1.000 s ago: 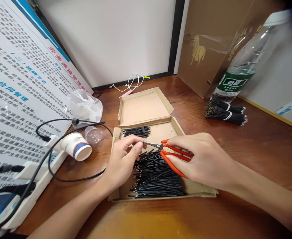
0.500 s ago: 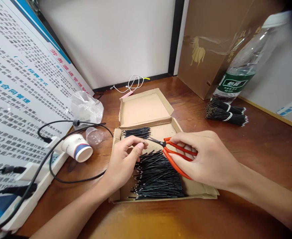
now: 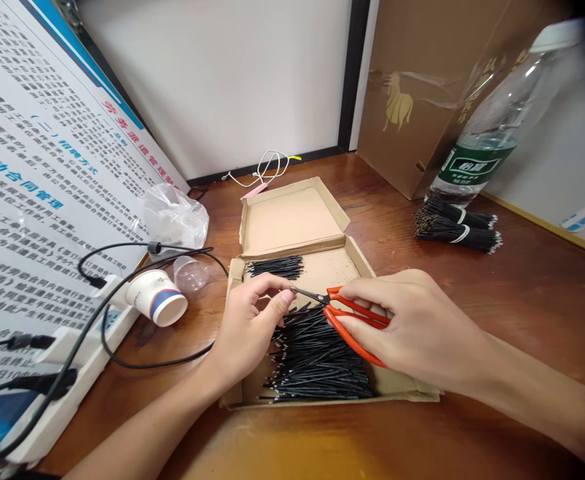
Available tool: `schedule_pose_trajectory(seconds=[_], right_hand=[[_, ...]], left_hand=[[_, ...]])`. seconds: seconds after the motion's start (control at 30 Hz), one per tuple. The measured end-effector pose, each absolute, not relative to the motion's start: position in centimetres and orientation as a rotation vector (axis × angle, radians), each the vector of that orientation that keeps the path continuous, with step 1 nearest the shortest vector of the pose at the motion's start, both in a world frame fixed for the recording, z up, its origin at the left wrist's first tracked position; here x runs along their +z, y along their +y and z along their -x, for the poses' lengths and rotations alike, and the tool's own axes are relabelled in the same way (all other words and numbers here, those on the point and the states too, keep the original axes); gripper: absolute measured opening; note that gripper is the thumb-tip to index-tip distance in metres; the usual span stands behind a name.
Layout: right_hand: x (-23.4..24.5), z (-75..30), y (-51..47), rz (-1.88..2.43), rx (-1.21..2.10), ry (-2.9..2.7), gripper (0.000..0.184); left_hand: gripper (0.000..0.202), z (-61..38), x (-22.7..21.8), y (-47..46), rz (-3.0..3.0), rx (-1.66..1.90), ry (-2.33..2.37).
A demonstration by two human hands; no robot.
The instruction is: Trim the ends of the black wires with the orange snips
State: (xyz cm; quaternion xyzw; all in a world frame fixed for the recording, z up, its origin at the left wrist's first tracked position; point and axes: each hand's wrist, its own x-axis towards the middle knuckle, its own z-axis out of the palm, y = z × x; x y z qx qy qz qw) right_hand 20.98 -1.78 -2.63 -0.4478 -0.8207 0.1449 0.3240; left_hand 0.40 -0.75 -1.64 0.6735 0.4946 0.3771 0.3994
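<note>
My left hand (image 3: 255,323) pinches a black wire between thumb and forefinger; most of it is hidden by the fingers. Red-handled scissors (image 3: 355,323) are gripped in my right hand (image 3: 415,320), their narrow blades closed and their tips touching the fingertips of my left hand. Below both hands, a loose pile of short black wires (image 3: 322,363) with bare, shiny ends lies in an open cardboard box (image 3: 360,257). A smaller, neater row of black wires (image 3: 275,267) rests at the back left of the same box.
Two tied wire bundles (image 3: 457,230) lie by a water bottle (image 3: 477,160) at right, before a brown carton (image 3: 412,100). On the left are a tipped paper cup (image 3: 157,297), a clear plastic cup (image 3: 191,275), a plastic bag (image 3: 175,213), black cables (image 3: 157,365) and a power strip (image 3: 77,380).
The scissors' blades have closed and their tips have moved slightly left and down to my left fingertips. My left hand has barely shifted.
</note>
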Motion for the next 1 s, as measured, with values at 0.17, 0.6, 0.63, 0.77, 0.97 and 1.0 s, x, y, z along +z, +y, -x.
schedule_pose_trajectory(seconds=[0.17,0.6,0.63,0.77,0.97,1.0], right_hand=[[-2.68,-21.00,-1.85,1.173,0.353,-2.145,0.016],[-2.77,-20.98,-1.83,1.187,0.314,-2.117,0.018],[-2.76,-20.96,-1.84,1.186,0.320,-2.121,0.017],[-2.77,-20.96,-1.91,1.188,0.333,-2.153,0.018],[-2.92,-21.10,-1.97,1.176,0.300,-2.159,0.018],[-2.97,-21.08,-1.94,1.171,0.293,-2.160,0.018]], left_hand=[[0.010,-0.40,-1.61,-0.75,-1.697,0.942,1.264],[0.011,-0.36,-1.66,-0.83,-1.685,0.934,1.301],[0.011,-0.36,-1.66,-0.83,-1.684,0.934,1.303],[0.012,-0.40,-1.63,-0.82,-1.673,0.931,1.310],[0.011,-0.49,-1.61,-0.80,-1.640,0.943,1.307],[0.011,-0.47,-1.63,-0.79,-1.636,0.943,1.305]])
